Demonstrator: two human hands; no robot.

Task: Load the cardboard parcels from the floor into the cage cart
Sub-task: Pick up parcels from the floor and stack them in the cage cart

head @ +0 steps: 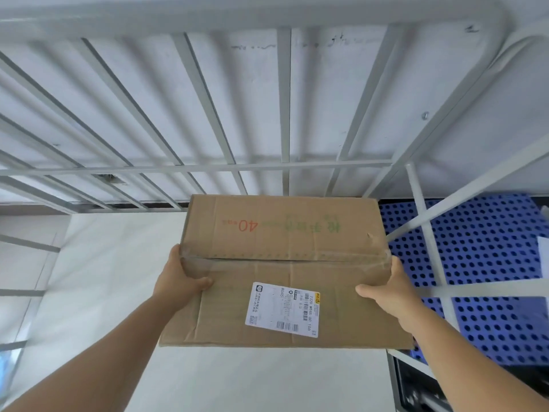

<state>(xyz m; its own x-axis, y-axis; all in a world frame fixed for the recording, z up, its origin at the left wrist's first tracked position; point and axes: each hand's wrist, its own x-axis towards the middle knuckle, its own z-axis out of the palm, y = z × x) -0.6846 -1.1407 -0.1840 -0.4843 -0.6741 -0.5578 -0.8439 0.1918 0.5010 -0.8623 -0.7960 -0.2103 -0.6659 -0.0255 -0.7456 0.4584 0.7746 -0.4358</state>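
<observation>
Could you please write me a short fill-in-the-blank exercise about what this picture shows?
1. The box is gripped by ____ hands, the left hand and the right hand.
2. The perforated panel to the right of the box is ____ in colour.
3. The number printed in red on the box is ____.
4. The white label lies on the half of the box lid ____ to the person.

Missing words: two; blue; 40; nearer

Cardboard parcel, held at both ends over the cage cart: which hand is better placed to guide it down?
Probably the left hand: the white panel beneath it lies bare, while the right hand hangs near the cage bars over the blue perforated floor.
</observation>
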